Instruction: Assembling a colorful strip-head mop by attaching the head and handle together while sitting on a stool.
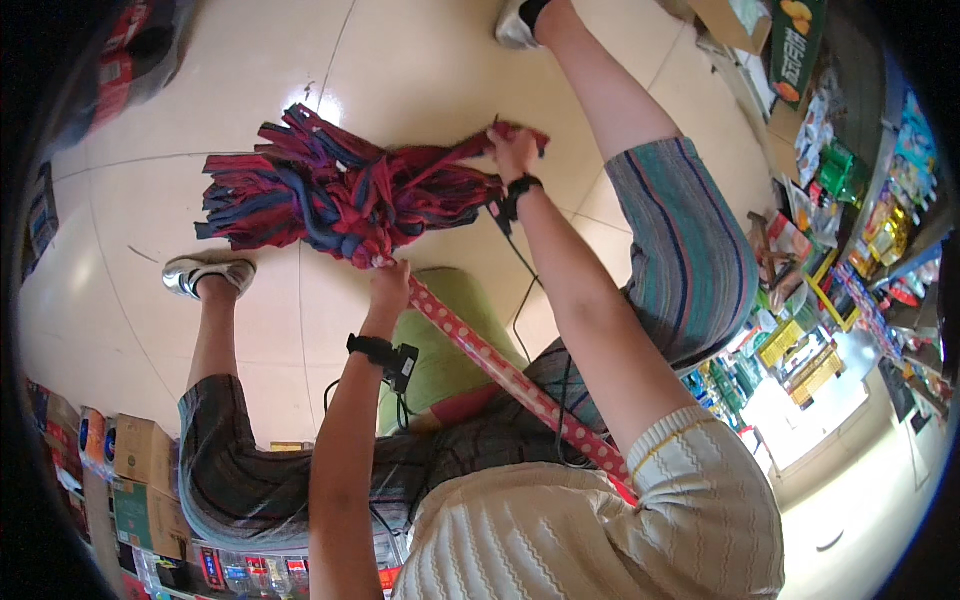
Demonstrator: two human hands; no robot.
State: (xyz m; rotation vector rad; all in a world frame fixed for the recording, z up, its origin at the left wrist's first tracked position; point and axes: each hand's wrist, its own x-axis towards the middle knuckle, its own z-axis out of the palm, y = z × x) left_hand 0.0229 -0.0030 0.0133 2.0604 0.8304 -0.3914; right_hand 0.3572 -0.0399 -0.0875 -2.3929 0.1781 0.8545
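Observation:
A mop head (340, 200) of dark red and navy cloth strips spreads out in front of me, over the tiled floor. My left hand (390, 285) is closed around the top of the red, white-dotted mop handle (500, 375), just where it meets the strips. From there the handle slants back to the right across my lap and passes under my right arm. Further out and to the right, my right hand (515, 155) is closed on a bunch of the cloth strips (450, 155), drawn out from the mop head. A few strip ends stick out past its fingers.
Between my legs is a green cushioned seat (450, 320). Packed shelves (850, 250) line the right side, and cardboard boxes (145, 450) stand at the lower left. Black cables (525, 290) hang from the bands on my wrists.

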